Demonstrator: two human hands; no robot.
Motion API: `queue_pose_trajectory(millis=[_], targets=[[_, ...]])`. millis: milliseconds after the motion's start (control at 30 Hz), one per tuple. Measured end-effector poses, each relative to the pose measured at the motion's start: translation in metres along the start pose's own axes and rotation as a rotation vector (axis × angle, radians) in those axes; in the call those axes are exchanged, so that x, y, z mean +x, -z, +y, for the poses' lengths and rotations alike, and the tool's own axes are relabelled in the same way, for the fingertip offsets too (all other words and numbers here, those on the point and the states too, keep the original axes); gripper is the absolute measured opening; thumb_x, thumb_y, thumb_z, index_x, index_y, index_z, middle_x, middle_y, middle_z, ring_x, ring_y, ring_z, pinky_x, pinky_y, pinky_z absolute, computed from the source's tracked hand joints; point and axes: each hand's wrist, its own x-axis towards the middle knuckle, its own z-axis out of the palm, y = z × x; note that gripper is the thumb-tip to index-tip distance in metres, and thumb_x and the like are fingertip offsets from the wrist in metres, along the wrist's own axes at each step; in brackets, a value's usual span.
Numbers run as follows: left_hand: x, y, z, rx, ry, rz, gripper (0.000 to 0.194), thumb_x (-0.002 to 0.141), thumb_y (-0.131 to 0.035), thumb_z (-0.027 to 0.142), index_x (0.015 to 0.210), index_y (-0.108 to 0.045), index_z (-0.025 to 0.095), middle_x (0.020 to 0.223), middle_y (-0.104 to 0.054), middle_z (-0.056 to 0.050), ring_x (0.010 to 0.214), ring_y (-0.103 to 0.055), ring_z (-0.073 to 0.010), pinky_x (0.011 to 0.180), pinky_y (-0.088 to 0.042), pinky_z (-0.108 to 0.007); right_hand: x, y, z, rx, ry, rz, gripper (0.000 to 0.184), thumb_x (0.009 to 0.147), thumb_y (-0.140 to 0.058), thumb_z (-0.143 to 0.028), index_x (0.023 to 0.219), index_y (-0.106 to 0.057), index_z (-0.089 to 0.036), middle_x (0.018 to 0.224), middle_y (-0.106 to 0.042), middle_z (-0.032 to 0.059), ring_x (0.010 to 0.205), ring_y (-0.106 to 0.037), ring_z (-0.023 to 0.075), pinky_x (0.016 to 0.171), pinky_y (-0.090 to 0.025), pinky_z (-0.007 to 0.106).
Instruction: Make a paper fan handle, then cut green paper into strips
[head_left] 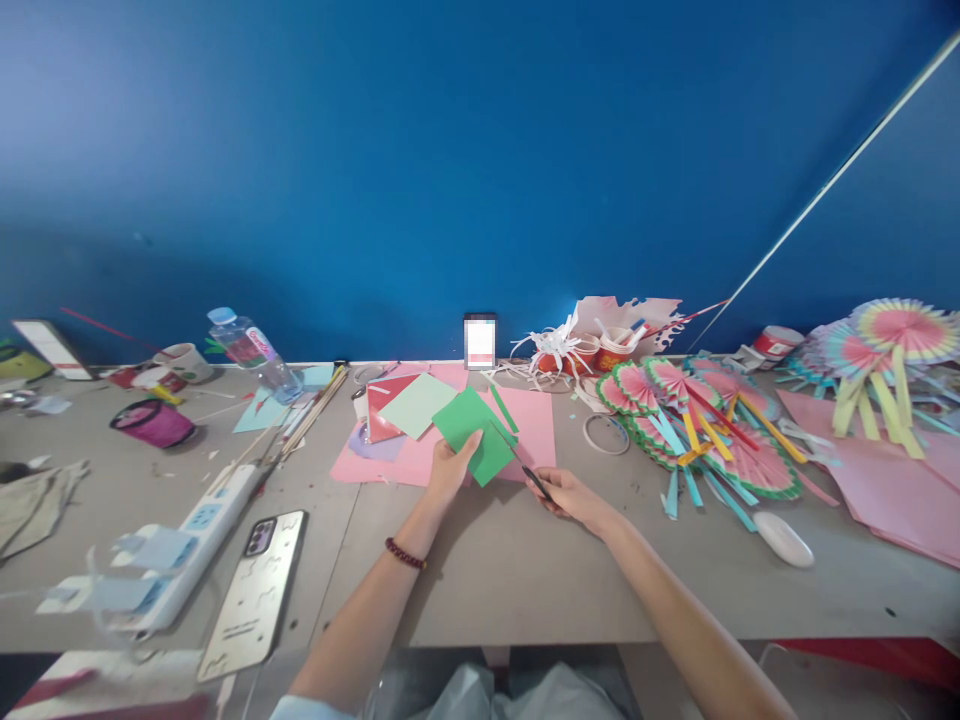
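My left hand [451, 468] grips a square of green paper [480, 425] by its lower left edge, thumb on top. In my right hand [574, 497] is a pair of scissors [534, 480], dark at the handles, its blades meeting the right side of the green paper. A narrow green strip [503, 408] lies just beyond that side. Beneath are pink sheets [536, 420]. Left of the green paper rest a pale green sheet [420, 403] and a red packet [381, 425].
Folded paper fans [701, 425] with ribbons lie to the right, near a white computer mouse [784, 540] and a tape roll [606, 434]. On the left are a phone [255, 590], a power strip [202, 535] and a water bottle [255, 352]. A lit screen [480, 342] leans against the blue wall.
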Motion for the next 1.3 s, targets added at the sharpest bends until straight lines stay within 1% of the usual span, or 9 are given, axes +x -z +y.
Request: queue_pose_trajectory(millis=[100, 333, 433, 567, 733, 833, 967, 1067, 1300], targets=[[0.0, 0.001, 0.0, 0.009, -0.011, -0.003, 0.044, 0.051, -0.092, 0.049, 0.077, -0.078, 0.016, 0.095, -0.079, -0.014, 0.094, -0.074, -0.0357, 0.087, -0.06, -0.05, 0.002, 0.001, 0.004, -0.022, 0.041, -0.029, 0.05, 0.062, -0.075, -0.062, 0.067, -0.049, -0.019, 0.054, -0.042, -0.0074, 0.046, -0.03, 0.004, 0.045, -0.013, 0.02], [0.001, 0.002, -0.004, 0.03, -0.002, -0.01, 0.044, 0.052, -0.091, 0.05, 0.078, -0.079, 0.017, 0.091, -0.08, -0.011, 0.093, -0.074, -0.0358, 0.084, -0.061, -0.046, 0.006, 0.0, 0.006, -0.007, 0.02, -0.014, 0.053, 0.06, -0.076, -0.065, 0.066, -0.048, -0.02, 0.053, -0.041, -0.0073, 0.044, -0.028, 0.004, 0.043, -0.012, 0.021], [0.002, 0.002, -0.009, 0.042, 0.001, -0.048, 0.045, 0.052, -0.091, 0.051, 0.079, -0.079, 0.016, 0.09, -0.08, -0.012, 0.089, -0.075, -0.035, 0.081, -0.062, -0.046, 0.006, 0.0, 0.005, -0.013, 0.016, -0.007, 0.052, 0.06, -0.076, -0.064, 0.066, -0.048, -0.02, 0.054, -0.043, -0.0067, 0.044, -0.029, 0.004, 0.043, -0.013, 0.021], [0.003, 0.003, -0.013, 0.06, -0.015, -0.066, 0.05, 0.055, -0.088, 0.055, 0.083, -0.079, 0.014, 0.094, -0.079, -0.015, 0.09, -0.075, -0.0351, 0.084, -0.061, -0.049, 0.005, 0.0, 0.005, -0.019, 0.031, -0.004, 0.051, 0.06, -0.075, -0.063, 0.067, -0.049, -0.02, 0.055, -0.043, -0.0063, 0.044, -0.029, 0.0043, 0.042, -0.014, 0.021], [0.003, 0.003, -0.012, 0.063, 0.002, -0.064, 0.054, 0.054, -0.089, 0.055, 0.086, -0.079, 0.012, 0.096, -0.079, -0.016, 0.093, -0.074, -0.036, 0.088, -0.06, -0.051, 0.005, 0.001, 0.007, -0.017, 0.039, -0.018, 0.051, 0.062, -0.075, -0.065, 0.067, -0.049, -0.021, 0.055, -0.041, -0.0058, 0.046, -0.028, 0.0054, 0.044, -0.014, 0.022], [0.002, 0.002, -0.01, 0.043, 0.01, -0.077, 0.058, 0.053, -0.089, 0.057, 0.087, -0.079, 0.011, 0.098, -0.079, -0.016, 0.094, -0.074, -0.0362, 0.088, -0.06, -0.051, 0.005, 0.002, 0.008, -0.032, 0.045, -0.019, 0.051, 0.063, -0.074, -0.065, 0.067, -0.049, -0.021, 0.055, -0.041, -0.0055, 0.047, -0.028, 0.0059, 0.045, -0.014, 0.023], [0.001, 0.001, -0.009, 0.024, 0.005, -0.062, 0.055, 0.052, -0.09, 0.057, 0.084, -0.079, 0.014, 0.098, -0.079, -0.016, 0.096, -0.074, -0.036, 0.089, -0.06, -0.05, 0.007, 0.002, 0.009, -0.033, 0.043, -0.02, 0.053, 0.062, -0.075, -0.067, 0.066, -0.048, -0.021, 0.055, -0.04, -0.0054, 0.046, -0.028, 0.0052, 0.044, -0.013, 0.023], [0.0, 0.0, -0.008, 0.025, 0.009, -0.059, 0.058, 0.05, -0.09, 0.058, 0.084, -0.079, 0.012, 0.096, -0.079, -0.017, 0.095, -0.074, -0.0372, 0.088, -0.061, -0.05, 0.008, 0.001, 0.009, -0.011, 0.043, -0.014, 0.053, 0.061, -0.076, -0.066, 0.066, -0.048, -0.021, 0.054, -0.041, -0.0054, 0.045, -0.028, 0.0047, 0.043, -0.013, 0.022], [-0.007, -0.006, -0.008, 0.054, 0.018, -0.149, 0.063, 0.052, -0.087, 0.062, 0.086, -0.079, 0.009, 0.095, -0.078, -0.019, 0.089, -0.076, -0.0354, 0.083, -0.063, -0.047, 0.01, 0.002, 0.012, 0.019, 0.048, -0.01, 0.051, 0.063, -0.076, -0.064, 0.068, -0.05, -0.021, 0.058, -0.044, -0.005, 0.043, -0.03, 0.0039, 0.039, -0.014, 0.021]])
